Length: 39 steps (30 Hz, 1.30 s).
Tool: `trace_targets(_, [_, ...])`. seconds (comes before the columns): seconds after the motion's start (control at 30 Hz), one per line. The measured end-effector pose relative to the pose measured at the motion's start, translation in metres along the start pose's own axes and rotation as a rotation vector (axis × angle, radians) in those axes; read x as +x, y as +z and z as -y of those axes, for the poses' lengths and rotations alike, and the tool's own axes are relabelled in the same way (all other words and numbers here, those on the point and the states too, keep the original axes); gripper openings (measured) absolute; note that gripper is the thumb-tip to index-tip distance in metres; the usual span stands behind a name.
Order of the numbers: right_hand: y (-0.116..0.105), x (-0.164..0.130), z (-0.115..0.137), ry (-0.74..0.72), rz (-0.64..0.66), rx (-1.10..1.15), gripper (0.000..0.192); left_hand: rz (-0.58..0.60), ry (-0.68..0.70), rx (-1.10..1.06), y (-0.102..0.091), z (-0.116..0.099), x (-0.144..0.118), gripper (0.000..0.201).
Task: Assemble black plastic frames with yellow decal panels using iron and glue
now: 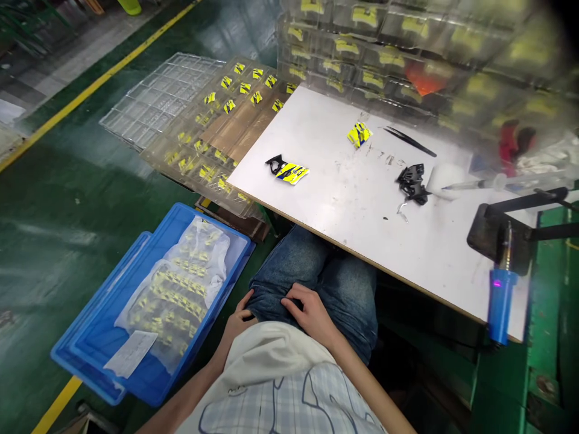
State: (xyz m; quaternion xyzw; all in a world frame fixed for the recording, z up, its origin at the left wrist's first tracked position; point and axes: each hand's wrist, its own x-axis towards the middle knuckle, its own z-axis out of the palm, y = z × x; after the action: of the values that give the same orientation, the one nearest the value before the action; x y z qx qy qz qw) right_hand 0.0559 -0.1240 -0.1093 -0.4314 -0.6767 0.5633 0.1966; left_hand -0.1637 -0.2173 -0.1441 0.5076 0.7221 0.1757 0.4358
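My left hand (237, 322) is at the left side of my lap, its finger and thumb closing on the edge of the blue jeans (289, 259). On top of the thigh, my right hand (312, 310) has bent fingers pinching the denim. Both hands are below the white tabletop (330, 205), away from the parts on it. Near the table's left edge lies a black plastic part with a yellow-and-blue patterned panel (293, 173). Farther back are a similar patterned panel (359, 134) and black tweezers (410, 141). A black plastic part (412, 184) lies right of centre.
A soldering iron with a blue handle (501, 307) sits in a stand at the right edge, near a syringe (479, 184). Clear trays (344, 63) of yellow parts stack behind. Left are another parts tray (181, 135) and a blue bin (174, 211) with bagged parts.
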Motion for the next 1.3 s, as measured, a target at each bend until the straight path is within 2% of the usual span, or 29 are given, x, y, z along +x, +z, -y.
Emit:
trace_targets(0.13, [0.002, 0.003, -0.004, 0.039, -0.018, -0.018, 0.025, -0.076, 0.047, -0.019, 0.011, 0.008, 0.003, 0.039])
trace_targets(0.27, [-0.003, 0.008, -0.006, 0.023, 0.066, -0.017, 0.018, -0.15, 0.096, -0.025, 0.025, 0.019, 0.009, 0.038])
trace_targets(0.37, [-0.007, 0.012, -0.009, -0.008, 0.127, 0.013, 0.023, -0.164, 0.061, -0.024, 0.029, 0.022, 0.013, 0.041])
trace_targets(0.43, [-0.007, 0.014, -0.011, -0.01, 0.133, 0.036, 0.028, -0.155, 0.025, -0.029, 0.027, 0.02, 0.014, 0.036])
trace_targets(0.53, [-0.004, 0.014, -0.013, 0.026, 0.063, 0.054, 0.028, -0.13, -0.02, -0.052, 0.021, 0.012, 0.009, 0.027])
trace_targets(0.67, [0.003, 0.012, -0.011, 0.072, -0.049, 0.068, 0.024, -0.086, -0.072, -0.086, 0.011, -0.002, -0.005, 0.031])
trace_targets(0.83, [0.004, 0.011, -0.009, 0.08, -0.073, 0.081, 0.024, -0.006, -0.113, -0.092, 0.0, -0.007, -0.007, 0.033])
trace_targets(0.93, [0.002, 0.012, -0.009, 0.075, -0.036, 0.076, 0.024, 0.01, -0.11, -0.063, 0.002, -0.003, 0.0, 0.032])
trace_targets(1.17, [-0.007, 0.013, -0.006, 0.004, 0.145, 0.079, 0.022, 0.009, -0.064, -0.028, 0.02, 0.005, 0.006, 0.032])
trace_targets(1.3, [-0.01, 0.016, -0.005, -0.051, 0.23, 0.094, 0.026, 0.022, -0.056, -0.03, 0.021, 0.007, 0.012, 0.033])
